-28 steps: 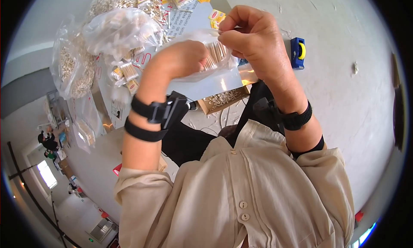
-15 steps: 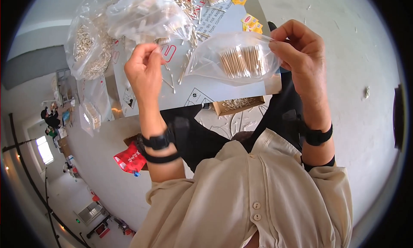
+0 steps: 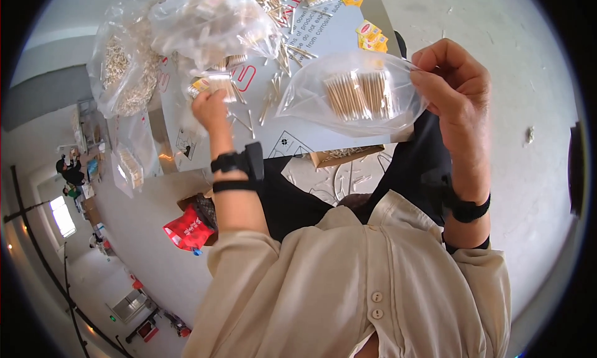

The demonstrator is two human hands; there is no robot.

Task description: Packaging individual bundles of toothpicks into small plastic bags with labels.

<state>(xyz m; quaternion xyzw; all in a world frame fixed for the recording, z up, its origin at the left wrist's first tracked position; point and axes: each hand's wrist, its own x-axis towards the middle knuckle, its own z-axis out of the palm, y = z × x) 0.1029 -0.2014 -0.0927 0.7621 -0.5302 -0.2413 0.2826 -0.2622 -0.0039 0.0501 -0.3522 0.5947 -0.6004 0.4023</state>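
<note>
My right hand [image 3: 457, 87] pinches the edge of a clear plastic bag [image 3: 348, 97] holding a bundle of thin wooden sticks, lifted above the grey table [image 3: 323, 32]. My left hand [image 3: 210, 106] reaches out over the table's left part and closes on a small bundle of sticks [image 3: 219, 84] beside a small yellow packet. Loose sticks [image 3: 273, 72] lie scattered on the table between the two hands.
Large clear bags [image 3: 208, 22] stuffed with sticks and packets sit at the table's far left, another [image 3: 121, 72] hanging over its edge. Yellow packets [image 3: 370, 35] lie at the far right of the table. A cardboard box [image 3: 348, 153] and a red bag [image 3: 189, 230] rest on the floor.
My hands have come apart. The right hand keeps the bag of sticks and holds it out to the right; the left has let go and reached forward to the sticks on the table.
</note>
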